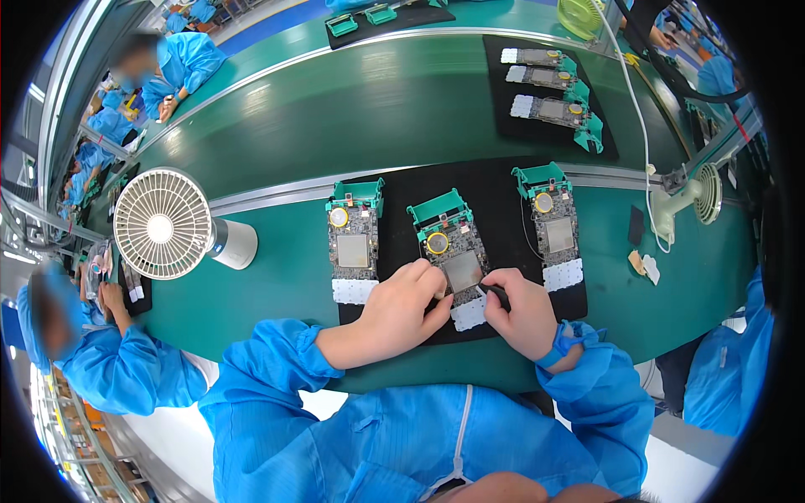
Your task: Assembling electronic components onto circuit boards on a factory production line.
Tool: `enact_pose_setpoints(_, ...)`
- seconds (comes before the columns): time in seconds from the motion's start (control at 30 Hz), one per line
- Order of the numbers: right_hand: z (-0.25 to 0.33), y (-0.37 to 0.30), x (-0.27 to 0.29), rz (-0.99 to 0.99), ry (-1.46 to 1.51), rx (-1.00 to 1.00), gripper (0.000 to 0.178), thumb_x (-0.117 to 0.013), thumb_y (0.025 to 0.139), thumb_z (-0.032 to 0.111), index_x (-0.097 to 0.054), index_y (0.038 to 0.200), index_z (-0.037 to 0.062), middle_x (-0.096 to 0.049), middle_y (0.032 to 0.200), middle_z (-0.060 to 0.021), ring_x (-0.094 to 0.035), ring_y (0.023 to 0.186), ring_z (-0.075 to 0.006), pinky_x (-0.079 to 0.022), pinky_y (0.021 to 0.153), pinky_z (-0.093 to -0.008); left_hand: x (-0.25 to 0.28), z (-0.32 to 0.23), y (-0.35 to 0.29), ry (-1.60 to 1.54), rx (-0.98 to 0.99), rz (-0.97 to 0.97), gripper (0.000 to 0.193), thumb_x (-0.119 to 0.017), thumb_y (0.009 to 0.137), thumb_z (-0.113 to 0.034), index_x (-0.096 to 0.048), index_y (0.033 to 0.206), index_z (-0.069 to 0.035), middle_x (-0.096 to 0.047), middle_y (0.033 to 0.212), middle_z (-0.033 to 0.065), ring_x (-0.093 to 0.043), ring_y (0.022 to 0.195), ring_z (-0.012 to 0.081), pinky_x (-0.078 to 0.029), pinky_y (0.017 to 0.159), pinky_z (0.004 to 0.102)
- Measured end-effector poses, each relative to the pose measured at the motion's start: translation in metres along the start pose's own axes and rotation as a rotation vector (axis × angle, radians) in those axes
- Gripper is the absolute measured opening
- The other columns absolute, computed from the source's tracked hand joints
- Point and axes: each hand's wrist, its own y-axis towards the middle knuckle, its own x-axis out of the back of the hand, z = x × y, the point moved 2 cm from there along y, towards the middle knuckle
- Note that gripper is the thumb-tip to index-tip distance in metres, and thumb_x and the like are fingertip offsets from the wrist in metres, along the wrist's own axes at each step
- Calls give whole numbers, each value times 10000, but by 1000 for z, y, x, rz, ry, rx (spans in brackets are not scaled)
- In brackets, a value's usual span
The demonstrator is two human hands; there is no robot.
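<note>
Middle circuit board, near the front edge of the black mat. The right hand grasps a dark tool; the left hand's grip is unclear. Should the board shift, the tool could scratch it.

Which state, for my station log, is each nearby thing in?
Left board: lying over edge of black mat
Middle board: lying askew on mat
Right board: lying on mat
Dark tool: in right grip, at middle board
Left grip: at middle board, hold unclear
White fan: upright, spinning unclear
Small fan: spinning unclear
</note>
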Motion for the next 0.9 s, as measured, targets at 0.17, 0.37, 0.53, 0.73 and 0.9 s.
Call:
enact_pose_setpoints(0.17,1,1,2,2,109,-58,232,-621,830,47,-574,1058,38,-646,818,-151,-657,688,-306,-520,602,-372,2,-1,0,-1,0,-6,187,-689,800,-117,-512,828,-61,-514,809,92,-564,749,286,-461,575,386)
enact_pose_setpoints(0.37,4,0,-1,0,-58,2,246,-633,807,39,-580,1047,39,-650,831,-133,-652,687,-313,-524,596,-388,1,0,0,-19,-10,-6,189,-689,797,-116,-510,825,-63,-504,810,92,-556,743,284,-457,568,387)
enact_pose_setpoints(0.53,3,-1,-8,-6,-185,123,225,-657,790,46,-586,1004,33,-649,835,-138,-648,684,-320,-517,575,-405,2,-1,2,0,-8,0,191,-689,801,-126,-509,824,-63,-501,810,96,-555,751,290,-456,576,392)
enact_pose_setpoints(0.73,-5,-3,-6,-33,-54,-28,199,-645,820,55,-598,1012,38,-632,731,-160,-636,620,-339,-496,545,-430,0,3,-2,-34,-5,-17,180,-672,809,-148,-513,841,-70,-509,839,124,-555,805,324,-474,639,413)
enact_pose_setpoints(0.9,0,-9,-7,-33,-176,35,207,-613,825,22,-590,1030,17,-627,823,-182,-638,691,-363,-502,594,-431,-4,4,-5,-78,-30,-35,197,-666,805,-148,-497,858,-61,-508,866,132,-562,838,332,-488,668,427)
